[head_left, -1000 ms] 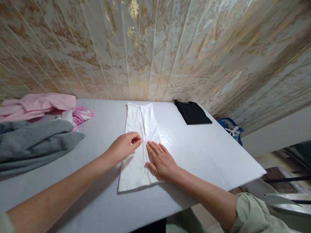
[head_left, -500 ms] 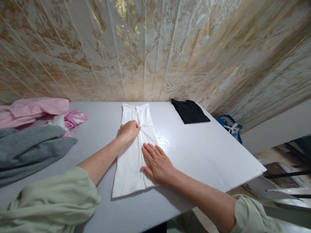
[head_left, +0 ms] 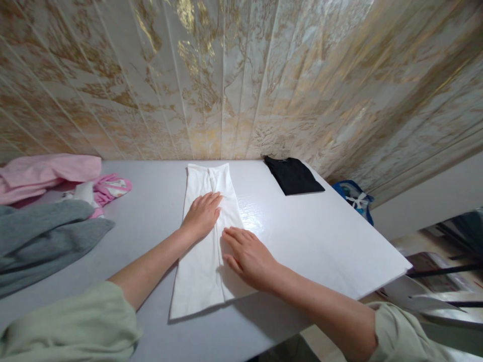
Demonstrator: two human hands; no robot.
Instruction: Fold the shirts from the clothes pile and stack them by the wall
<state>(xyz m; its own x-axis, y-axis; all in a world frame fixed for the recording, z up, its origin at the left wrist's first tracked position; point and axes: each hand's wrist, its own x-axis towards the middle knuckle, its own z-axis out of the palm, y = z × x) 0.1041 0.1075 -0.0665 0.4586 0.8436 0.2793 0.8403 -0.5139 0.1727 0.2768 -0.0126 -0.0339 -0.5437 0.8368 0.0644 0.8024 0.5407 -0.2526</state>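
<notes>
A white garment [head_left: 196, 281], folded into a long strip with its two edges meeting along the middle, lies on the white table. Flat on its upper half, over the seam, rests my left hand [head_left: 202, 214], fingers stretched out. My right hand [head_left: 251, 259] is over the lower right part, fingers extended and slightly bent, casting a shadow on the cloth; whether its palm touches is hard to tell. Neither hand grips anything. Small wrinkles show near the upper middle of the garment.
On the left lie a grey garment [head_left: 49, 241], a pink garment [head_left: 56, 171] and a bright pink patterned cloth [head_left: 111, 187]. A folded black garment [head_left: 294, 175] sits at the back right. Past the table's [head_left: 332, 241] right edge is a blue bag [head_left: 353, 198]. Behind hangs a gold-patterned curtain [head_left: 226, 85].
My left hand has opened from a closed fist and now lies flat on the white garment, slightly lower. My right hand has shifted slightly and looks a little raised.
</notes>
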